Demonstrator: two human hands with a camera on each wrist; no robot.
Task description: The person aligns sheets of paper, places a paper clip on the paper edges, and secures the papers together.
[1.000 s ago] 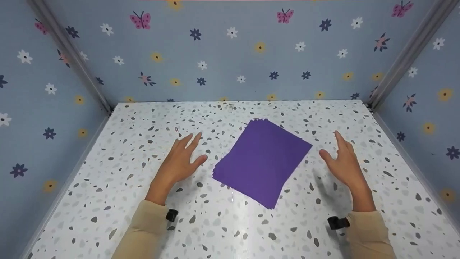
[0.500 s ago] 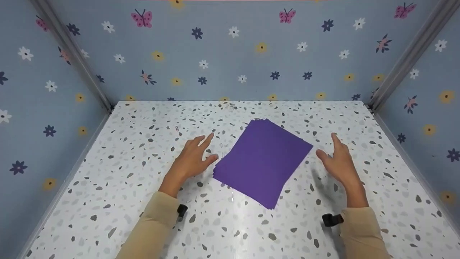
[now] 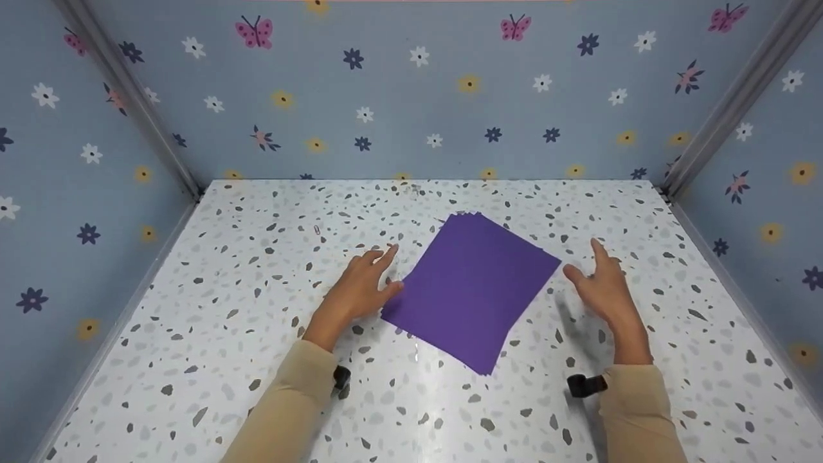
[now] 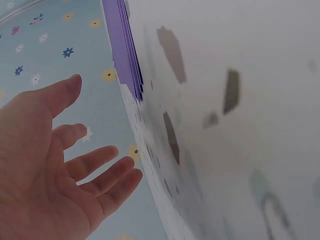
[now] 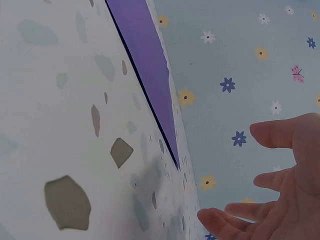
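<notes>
A slightly fanned stack of purple paper sheets (image 3: 472, 292) lies at an angle on the speckled white table, its layered edges showing in the left wrist view. Beside its left corner is my left hand (image 3: 360, 289), fingers spread and relaxed, the thumb overlapping the sheets in the head view. In the left wrist view the left palm (image 4: 55, 185) has nothing in it. My right hand (image 3: 604, 289) hovers to the right of the stack, thumb near its right corner. The right wrist view shows the right fingers (image 5: 275, 135) loosely extended and holding nothing.
A small red paper clip (image 3: 317, 229) lies on the table (image 3: 257, 212), left of the stack and beyond the left hand. Blue flowered panels (image 3: 411, 96) rise at the back and both sides, joined by grey corner posts (image 3: 726, 103).
My left hand has moved right, from apart from the purple sheets to their left corner. The right hand has shifted slightly left toward them. The sheets lie as before.
</notes>
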